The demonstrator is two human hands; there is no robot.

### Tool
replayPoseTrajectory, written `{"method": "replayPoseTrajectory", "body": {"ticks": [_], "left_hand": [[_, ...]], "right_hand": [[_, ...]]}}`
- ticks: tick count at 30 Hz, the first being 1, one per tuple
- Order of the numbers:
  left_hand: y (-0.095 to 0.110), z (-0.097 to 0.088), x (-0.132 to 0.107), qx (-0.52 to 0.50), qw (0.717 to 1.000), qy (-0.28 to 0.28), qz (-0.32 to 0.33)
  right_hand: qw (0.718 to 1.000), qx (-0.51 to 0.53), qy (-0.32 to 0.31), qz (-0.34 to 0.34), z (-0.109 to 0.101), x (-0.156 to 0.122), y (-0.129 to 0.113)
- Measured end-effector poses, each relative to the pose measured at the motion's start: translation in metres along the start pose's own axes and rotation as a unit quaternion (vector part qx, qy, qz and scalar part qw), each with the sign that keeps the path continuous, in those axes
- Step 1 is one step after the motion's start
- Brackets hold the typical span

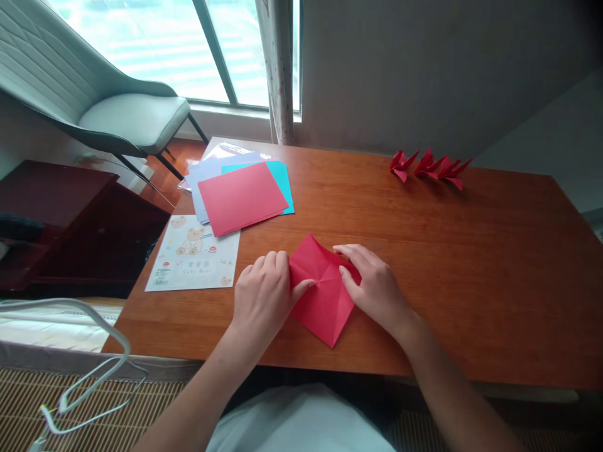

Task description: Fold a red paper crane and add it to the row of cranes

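The left hand (pixel 264 285) grips the left side of a creased red sheet (pixel 325 314) and the right hand (pixel 377 285) holds its right side, near the front edge of a brown wooden table (pixel 494 270). Farther out lie coloured papers (pixel 242 196), a bear-printed sheet (pixel 191 260) and red folded figures (pixel 431 166); beyond the table stand a pale chair (pixel 134 119), a window (pixel 155 44) and a grey wall (pixel 400 75).

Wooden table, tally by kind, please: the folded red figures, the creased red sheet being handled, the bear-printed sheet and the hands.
Folded red figures: 3
Creased red sheet: 1
Bear-printed sheet: 1
Hands: 2 (left hand, right hand)
Total: 7
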State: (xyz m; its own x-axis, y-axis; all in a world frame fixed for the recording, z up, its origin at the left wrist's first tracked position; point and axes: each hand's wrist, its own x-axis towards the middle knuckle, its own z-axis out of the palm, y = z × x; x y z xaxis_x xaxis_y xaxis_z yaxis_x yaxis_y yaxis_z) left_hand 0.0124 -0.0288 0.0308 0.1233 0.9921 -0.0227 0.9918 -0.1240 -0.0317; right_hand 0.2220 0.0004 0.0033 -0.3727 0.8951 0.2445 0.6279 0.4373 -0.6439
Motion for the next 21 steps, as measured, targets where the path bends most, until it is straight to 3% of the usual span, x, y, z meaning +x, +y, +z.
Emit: {"method": "replayPoseTrajectory", "body": {"ticks": [7, 11, 13, 16, 18, 19, 21], "left_hand": [[-0.005, 0.0, 0.004, 0.02, 0.998, 0.047, -0.026], [-0.008, 0.0, 0.009, -0.107, 0.991, 0.064, -0.036], [-0.01, 0.002, 0.014, -0.229, 0.97, 0.053, -0.061], [-0.016, 0.009, 0.022, -0.422, 0.903, 0.039, -0.07], [-0.018, 0.013, 0.027, -0.494, 0.866, 0.042, -0.06], [-0.019, 0.014, 0.029, -0.497, 0.864, 0.05, -0.06], [-0.017, 0.013, 0.032, -0.452, 0.888, 0.066, -0.059]], "right_hand": [[0.998, -0.005, 0.051, -0.043, 0.0, -0.006, 0.0], [0.992, 0.023, 0.124, -0.029, -0.006, -0.007, -0.008], [0.987, 0.044, 0.157, -0.004, -0.01, -0.006, -0.01], [0.98, 0.08, 0.176, 0.045, -0.012, -0.005, -0.007], [0.982, 0.084, 0.16, 0.059, -0.01, -0.004, -0.001], [0.985, 0.068, 0.148, 0.058, -0.009, -0.004, 0.002], [0.991, -0.01, 0.128, 0.04, -0.006, -0.004, 0.006]]}}
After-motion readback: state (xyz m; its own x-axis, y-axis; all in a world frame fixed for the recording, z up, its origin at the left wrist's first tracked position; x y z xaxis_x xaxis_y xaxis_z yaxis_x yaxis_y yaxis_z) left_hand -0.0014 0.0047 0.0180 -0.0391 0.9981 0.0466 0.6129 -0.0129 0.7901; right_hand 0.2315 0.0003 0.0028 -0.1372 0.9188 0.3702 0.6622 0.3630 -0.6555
